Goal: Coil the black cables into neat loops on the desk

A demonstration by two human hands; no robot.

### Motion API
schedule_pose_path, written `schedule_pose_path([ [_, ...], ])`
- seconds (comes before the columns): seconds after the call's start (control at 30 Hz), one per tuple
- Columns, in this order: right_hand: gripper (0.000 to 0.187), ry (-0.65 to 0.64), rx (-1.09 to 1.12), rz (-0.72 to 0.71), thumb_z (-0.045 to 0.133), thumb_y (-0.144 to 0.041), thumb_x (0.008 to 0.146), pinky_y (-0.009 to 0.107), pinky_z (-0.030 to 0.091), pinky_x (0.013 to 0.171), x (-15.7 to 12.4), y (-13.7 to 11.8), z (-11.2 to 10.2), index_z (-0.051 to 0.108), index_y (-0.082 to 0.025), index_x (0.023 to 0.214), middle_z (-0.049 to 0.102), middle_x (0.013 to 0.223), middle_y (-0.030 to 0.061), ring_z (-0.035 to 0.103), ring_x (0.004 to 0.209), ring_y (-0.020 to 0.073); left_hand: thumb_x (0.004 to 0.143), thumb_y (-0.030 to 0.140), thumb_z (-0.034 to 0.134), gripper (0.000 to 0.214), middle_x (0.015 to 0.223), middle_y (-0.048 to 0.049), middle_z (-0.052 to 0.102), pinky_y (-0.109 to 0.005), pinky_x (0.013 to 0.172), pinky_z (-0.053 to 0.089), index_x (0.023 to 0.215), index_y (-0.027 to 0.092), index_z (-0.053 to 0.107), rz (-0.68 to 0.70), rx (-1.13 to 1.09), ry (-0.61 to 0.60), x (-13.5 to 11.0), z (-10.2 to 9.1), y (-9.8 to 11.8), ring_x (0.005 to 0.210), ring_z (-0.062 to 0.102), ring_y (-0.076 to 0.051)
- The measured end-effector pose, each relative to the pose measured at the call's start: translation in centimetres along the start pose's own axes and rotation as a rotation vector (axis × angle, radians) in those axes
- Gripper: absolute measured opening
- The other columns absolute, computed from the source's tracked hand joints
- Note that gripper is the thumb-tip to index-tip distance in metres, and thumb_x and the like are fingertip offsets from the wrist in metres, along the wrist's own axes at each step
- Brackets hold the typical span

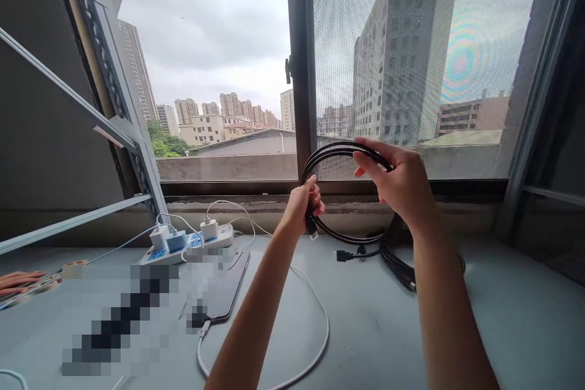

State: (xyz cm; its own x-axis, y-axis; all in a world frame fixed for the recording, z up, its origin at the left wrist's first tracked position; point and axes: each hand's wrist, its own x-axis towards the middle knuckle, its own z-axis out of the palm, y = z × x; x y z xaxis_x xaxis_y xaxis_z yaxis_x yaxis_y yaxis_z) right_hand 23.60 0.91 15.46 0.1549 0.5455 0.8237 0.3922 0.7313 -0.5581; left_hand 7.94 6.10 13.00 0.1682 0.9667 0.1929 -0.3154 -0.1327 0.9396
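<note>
A black cable (333, 149) is wound into a loose coil, held up above the table in front of the window. My left hand (305, 202) is closed round the coil's left side, and a connector plug (312, 230) pokes out below the fist. At the upper right of the coil, my right hand (395, 173) has its thumb and fingers round the strands. Under the right wrist, a second black cable bundle (397, 265) lies on the table. A black connector end (345, 255) lies on the table to its left.
On the left, a white power strip (223, 236) carries several plugged-in chargers. A dark tablet-like device (233, 292) lies in front of it, with a white cord (326, 329) looping across the table (365, 341). Another person's hand (21, 281) is at the far left. Metal shelf bars cross the left side.
</note>
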Motion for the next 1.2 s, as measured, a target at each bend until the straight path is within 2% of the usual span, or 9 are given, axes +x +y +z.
schedule_pose_path([
  [0.23, 0.033, 0.075, -0.136, 0.011, 0.058, -0.046, 0.081, 0.024, 0.034, 0.032, 0.1, 0.3, -0.4, 0.073, -0.018, 0.087, 0.068, 0.06, 0.0016, 0.036, 0.025, 0.0058, 0.077, 0.043, 0.059, 0.037, 0.044, 0.0042, 0.04, -0.02, 0.037, 0.033, 0.056, 0.017, 0.043, -0.075, 0.04, -0.014, 0.6, 0.2, -1.5, 0.035, 0.047, -0.01],
  [0.4, 0.032, 0.006, -0.082, 0.054, 0.059, -0.046, 0.079, 0.023, 0.033, 0.03, 0.3, 1.1, 0.0, 0.072, -0.017, 0.08, 0.069, 0.06, 0.0026, 0.037, 0.025, 0.0056, 0.069, 0.038, 0.067, 0.039, 0.039, 0.0042, 0.037, -0.02, 0.04, 0.036, 0.047, 0.016, 0.043, 0.101, 0.301, 0.004, 0.2, -0.5, -0.4, 0.037, 0.052, -0.012],
  [0.57, 0.036, -0.139, 0.162, 0.153, 0.07, -0.041, 0.07, 0.018, 0.03, 0.025, 0.2, 0.8, 0.9, 0.069, -0.018, 0.097, 0.065, 0.06, -0.0003, 0.04, 0.03, 0.0053, 0.065, 0.033, 0.067, 0.044, 0.035, 0.0075, 0.026, -0.018, 0.035, 0.026, 0.041, 0.018, 0.033, 0.221, 0.13, 0.076, -0.3, -0.6, 1.4, 0.031, 0.036, -0.005],
  [0.67, 0.046, -0.243, 0.276, 0.245, 0.07, -0.04, 0.07, 0.015, 0.026, 0.024, 0.0, -0.1, 0.8, 0.063, -0.024, 0.113, 0.051, 0.044, -0.0082, 0.035, 0.028, 0.0045, 0.065, 0.034, 0.068, 0.048, 0.035, 0.0076, 0.026, -0.017, 0.035, 0.023, 0.04, 0.018, 0.031, 0.325, 0.096, 0.12, -0.4, -0.6, 1.8, 0.031, 0.032, -0.004],
  [0.73, 0.045, -0.257, 0.321, 0.288, 0.068, -0.037, 0.073, 0.014, 0.025, 0.024, -0.2, -0.6, 0.5, 0.062, -0.026, 0.115, 0.04, 0.038, -0.0113, 0.031, 0.027, 0.0039, 0.068, 0.039, 0.065, 0.048, 0.035, 0.0072, 0.026, -0.018, 0.036, 0.026, 0.04, 0.018, 0.032, 0.318, 0.136, 0.099, -0.2, -0.7, 1.4, 0.032, 0.037, -0.005],
  [0.9, 0.033, -0.07, 0.394, 0.339, 0.065, -0.029, 0.073, 0.014, 0.02, 0.023, -0.3, -1.8, -0.3, 0.068, -0.024, 0.106, 0.035, 0.036, -0.0109, 0.027, 0.027, 0.0031, 0.075, 0.044, 0.051, 0.038, 0.043, -0.0002, 0.047, -0.022, 0.048, 0.041, 0.049, 0.016, 0.051, -0.046, 0.396, -0.116, 0.5, -1.0, -1.2, 0.044, 0.056, -0.014],
  [1.03, 0.034, 0.138, 0.372, 0.299, 0.064, -0.02, 0.07, 0.014, 0.018, 0.022, -0.4, -2.6, 0.0, 0.07, -0.023, 0.103, 0.034, 0.035, -0.0107, 0.026, 0.026, 0.0032, 0.077, 0.042, 0.049, 0.039, 0.053, -0.0087, 0.06, -0.025, 0.054, 0.044, 0.054, 0.012, 0.06, -0.201, 0.474, -0.266, 0.4, -0.2, -3.0, 0.049, 0.059, -0.016],
  [1.1, 0.037, 0.222, 0.366, 0.243, 0.063, -0.015, 0.069, 0.015, 0.018, 0.022, -0.6, -3.1, 0.5, 0.07, -0.022, 0.104, 0.035, 0.037, -0.0107, 0.026, 0.026, 0.003, 0.079, 0.044, 0.044, 0.045, 0.055, -0.0124, 0.062, -0.028, 0.057, 0.045, 0.056, 0.01, 0.064, -0.294, 0.502, -0.418, 0.0, 0.4, -3.4, 0.052, 0.06, -0.02],
  [1.2, 0.037, 0.265, 0.396, 0.164, 0.062, -0.011, 0.068, 0.015, 0.02, 0.023, -1.1, -4.1, 1.4, 0.07, -0.021, 0.102, 0.038, 0.039, -0.0102, 0.026, 0.027, 0.0024, 0.084, 0.05, 0.034, 0.057, 0.062, -0.0149, 0.065, -0.034, 0.061, 0.046, 0.073, 0.006, 0.068, -0.449, 0.461, -0.758, -0.4, 1.0, -3.6, 0.058, 0.063, -0.025],
])
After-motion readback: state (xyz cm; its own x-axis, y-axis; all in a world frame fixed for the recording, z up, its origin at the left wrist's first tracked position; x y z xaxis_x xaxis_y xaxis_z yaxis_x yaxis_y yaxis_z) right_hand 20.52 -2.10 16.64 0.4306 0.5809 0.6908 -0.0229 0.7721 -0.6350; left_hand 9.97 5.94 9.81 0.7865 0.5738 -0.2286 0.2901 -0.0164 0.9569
